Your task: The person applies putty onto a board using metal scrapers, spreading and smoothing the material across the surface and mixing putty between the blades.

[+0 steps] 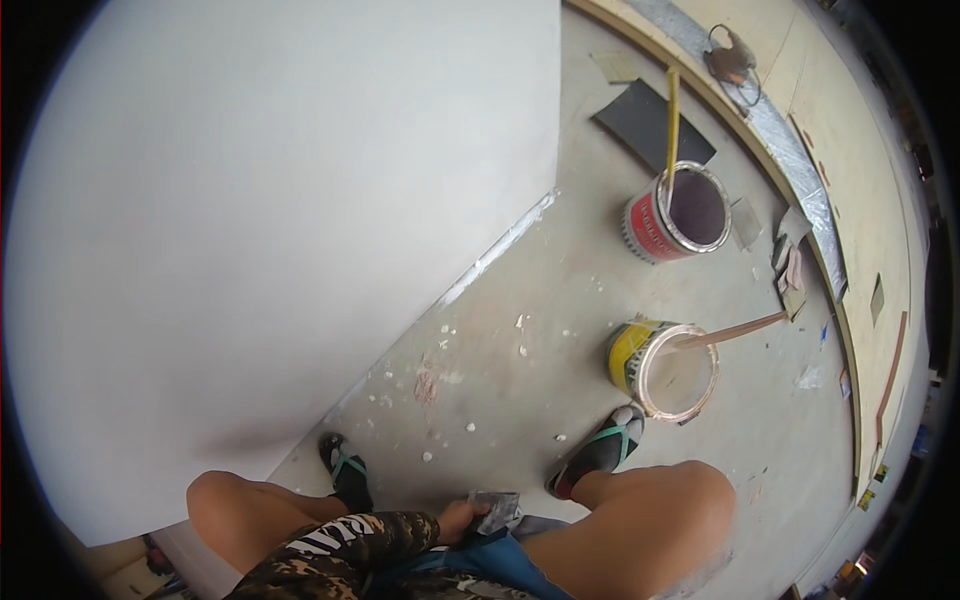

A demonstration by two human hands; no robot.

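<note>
Squatting on a bare grey concrete floor [560, 300], dusty and speckled with white blobs and chips of filler. Big white panel [270, 220] filling the whole left side, smooth and matte, lower edge running diagonally down to the floor. Only one hand [455, 520] showing, low in the middle between the knees, fingers closed round a crumpled grey piece of sandpaper [497, 508]; can't tell which hand it is, and no sign of the other. Two open cans ahead on the right: a yellow can [665, 368] of pale stuff with a wooden stick [735, 330] leaning in it, just beside the right foot, and further off a red can [680, 212] of dark stuff holding a yellow stick [672, 125]. Dark sheet [650, 122] lying flat behind that. Curved wooden edging [850, 330] with a silvery strip sweeping along the far right.
</note>
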